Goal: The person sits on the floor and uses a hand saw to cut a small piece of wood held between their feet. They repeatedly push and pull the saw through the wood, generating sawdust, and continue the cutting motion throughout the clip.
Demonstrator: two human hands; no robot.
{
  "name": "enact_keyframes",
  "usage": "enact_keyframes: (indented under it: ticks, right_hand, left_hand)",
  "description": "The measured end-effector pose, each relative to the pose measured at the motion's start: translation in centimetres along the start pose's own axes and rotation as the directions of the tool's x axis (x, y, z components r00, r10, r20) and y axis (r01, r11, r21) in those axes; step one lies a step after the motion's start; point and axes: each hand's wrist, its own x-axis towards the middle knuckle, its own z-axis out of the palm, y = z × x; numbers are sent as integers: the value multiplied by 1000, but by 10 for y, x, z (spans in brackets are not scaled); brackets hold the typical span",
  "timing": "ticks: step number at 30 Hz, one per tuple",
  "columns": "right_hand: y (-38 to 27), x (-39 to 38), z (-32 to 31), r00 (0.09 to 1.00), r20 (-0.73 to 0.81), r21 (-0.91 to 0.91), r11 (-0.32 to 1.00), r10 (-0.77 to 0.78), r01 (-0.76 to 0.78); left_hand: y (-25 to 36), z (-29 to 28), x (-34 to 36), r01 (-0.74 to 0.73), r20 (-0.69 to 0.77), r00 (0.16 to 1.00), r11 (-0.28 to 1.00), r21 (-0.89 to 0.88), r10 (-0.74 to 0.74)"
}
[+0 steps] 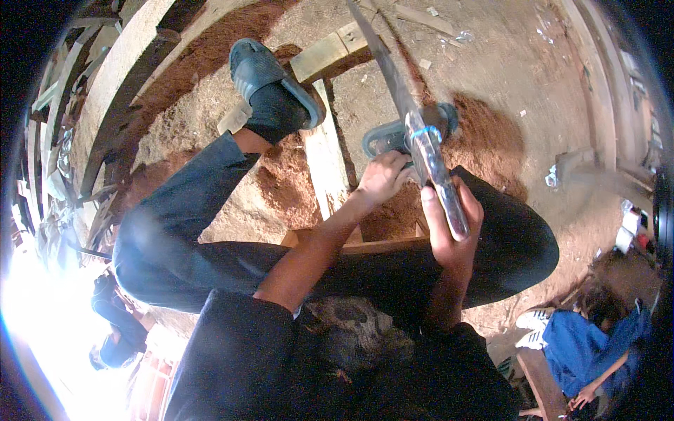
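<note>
My right hand [453,221] is wrapped around the dark handle of a long handsaw [394,67], which has a bright blue band where the blade begins. The blade points away from me, past the far edge of the view; its teeth are too blurred to make out. My left hand [382,177] is closed, fingers curled, just left of the handle and close to my right sandal [385,138]. Whatever those fingers grip is hidden. Between my feet lies a pale board [324,151], which meets a crosswise wooden block [330,57]. My left sandal [256,70] is against them.
Reddish sawdust [491,144] is heaped on the dirt floor. A large timber beam [125,84] and stacked wood stand at the left. At the lower right sits a person in blue [586,344]; another person [116,319] is at the lower left, near strong glare.
</note>
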Motion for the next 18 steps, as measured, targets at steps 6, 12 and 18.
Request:
enact_keyframes:
  ticks: [6,12,18]
  right_hand:
    - [30,7,18,997,-80,106,994,4,5]
    - [44,13,27,998,56,33,999,32,-33]
    - [68,20,41,997,-5,-96,993,-74,73]
  left_hand:
    - [25,-7,2,149,199,973,979,-139,-120]
    - [20,-46,26,-133,528,849,971,199,8]
    - [-75,-101,76,-48,55,998,881,471,25]
